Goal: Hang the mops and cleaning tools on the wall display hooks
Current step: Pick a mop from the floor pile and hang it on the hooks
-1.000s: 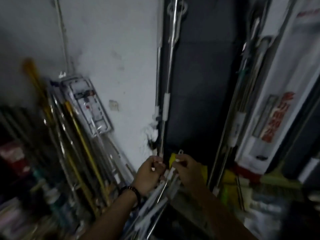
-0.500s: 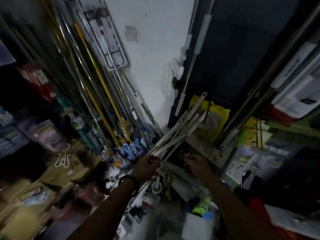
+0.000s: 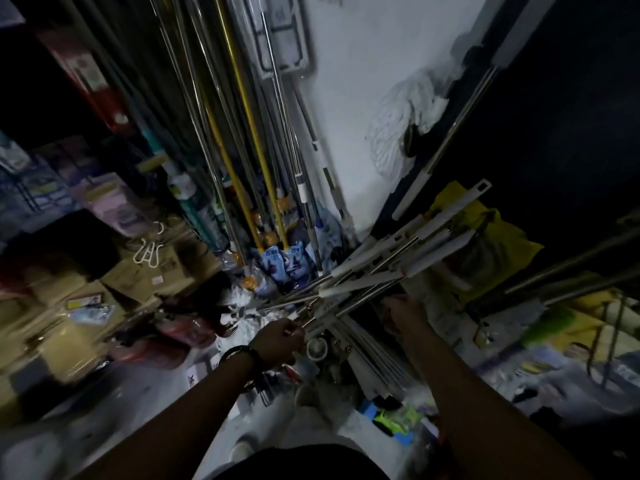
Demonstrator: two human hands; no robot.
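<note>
The left hand [image 3: 277,341] is clenched around the near ends of a slanted bundle of white-sleeved metal mop handles [image 3: 388,261]. The right hand [image 3: 403,315] is placed against the bundle's right side; its grip cannot be told. A white string mop head [image 3: 398,133] is seen against the far white wall [image 3: 360,81].

A dim room. A white wall [image 3: 349,109] rises ahead; left of it lie cardboard boxes [image 3: 138,275], below it pale floor [image 3: 145,403].
</note>
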